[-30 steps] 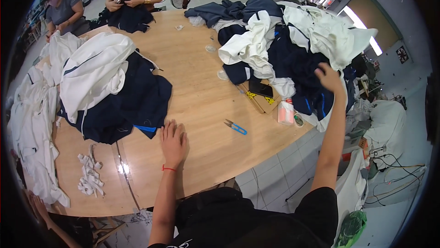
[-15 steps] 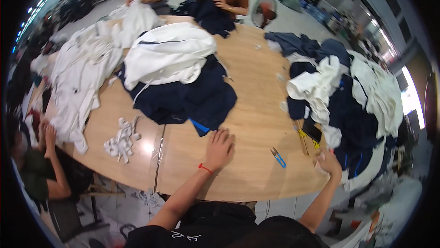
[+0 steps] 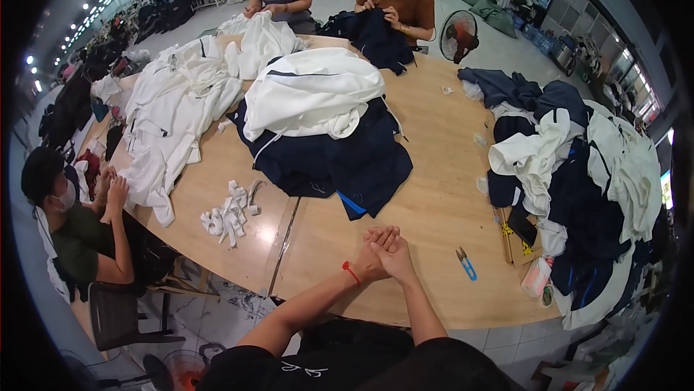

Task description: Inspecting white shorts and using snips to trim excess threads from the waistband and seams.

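Note:
My left hand [image 3: 367, 262], with a red cord bracelet at the wrist, meets my right hand [image 3: 394, 259] above the table near its front edge. They are clasped, fingers folded together, and no object shows in them. Just beyond the fingers lies the corner of a navy garment [image 3: 318, 163] with a blue patch. A bundled white garment [image 3: 311, 91] with dark trim and drawstrings rests on top of it. To the right of my hands lie small blue-handled thread snips [image 3: 467, 265].
White fabric scraps [image 3: 233, 211] lie left on the wooden table [image 3: 448, 159]. White garments [image 3: 177, 94] cover the far left, mixed garments [image 3: 578, 174] the right. A phone [image 3: 522, 226], shallow box [image 3: 517, 250] and pink-white packet [image 3: 536, 275] sit nearby. Three people work around the table.
My right hand has left the pink-white packet at the right and come over to join my left hand. My left hand's fingers have folded. The view has shifted, moving the scene rightward.

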Motion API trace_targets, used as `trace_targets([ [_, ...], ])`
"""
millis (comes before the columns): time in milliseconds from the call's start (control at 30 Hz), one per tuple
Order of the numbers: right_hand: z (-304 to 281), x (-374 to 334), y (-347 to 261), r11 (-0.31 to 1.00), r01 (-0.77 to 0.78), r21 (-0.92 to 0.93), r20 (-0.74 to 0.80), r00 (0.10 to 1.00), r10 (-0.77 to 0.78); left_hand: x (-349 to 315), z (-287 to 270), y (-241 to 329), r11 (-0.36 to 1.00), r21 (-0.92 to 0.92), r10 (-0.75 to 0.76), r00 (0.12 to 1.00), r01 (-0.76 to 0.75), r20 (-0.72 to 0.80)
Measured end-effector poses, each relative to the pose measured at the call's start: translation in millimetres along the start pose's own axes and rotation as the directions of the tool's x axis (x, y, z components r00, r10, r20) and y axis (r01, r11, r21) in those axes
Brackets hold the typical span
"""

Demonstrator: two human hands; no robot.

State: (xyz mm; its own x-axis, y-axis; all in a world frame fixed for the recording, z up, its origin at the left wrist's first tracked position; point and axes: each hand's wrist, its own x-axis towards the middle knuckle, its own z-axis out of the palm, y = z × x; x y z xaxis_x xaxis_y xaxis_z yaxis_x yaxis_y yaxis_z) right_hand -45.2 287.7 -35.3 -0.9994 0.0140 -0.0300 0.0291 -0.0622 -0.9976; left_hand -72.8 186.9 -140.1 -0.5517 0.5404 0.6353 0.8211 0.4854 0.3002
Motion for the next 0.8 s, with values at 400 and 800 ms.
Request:
trace_targets([
  [400,-16.2,2.3,33.3,0.979,0.179,-0.1,-0.12,0.974,-0.191,14.4,10.9,-14.0,0.997,-0.078,0.039,0.842,0.004,0.538],
  [800,4.7,-22.3,9.9,0.924,0.158,-0.35,-0.297,0.916,-0.269,-13.4,-7.9,0.1,0.995,-0.094,0.055,0.928,-0.022,0.369],
])
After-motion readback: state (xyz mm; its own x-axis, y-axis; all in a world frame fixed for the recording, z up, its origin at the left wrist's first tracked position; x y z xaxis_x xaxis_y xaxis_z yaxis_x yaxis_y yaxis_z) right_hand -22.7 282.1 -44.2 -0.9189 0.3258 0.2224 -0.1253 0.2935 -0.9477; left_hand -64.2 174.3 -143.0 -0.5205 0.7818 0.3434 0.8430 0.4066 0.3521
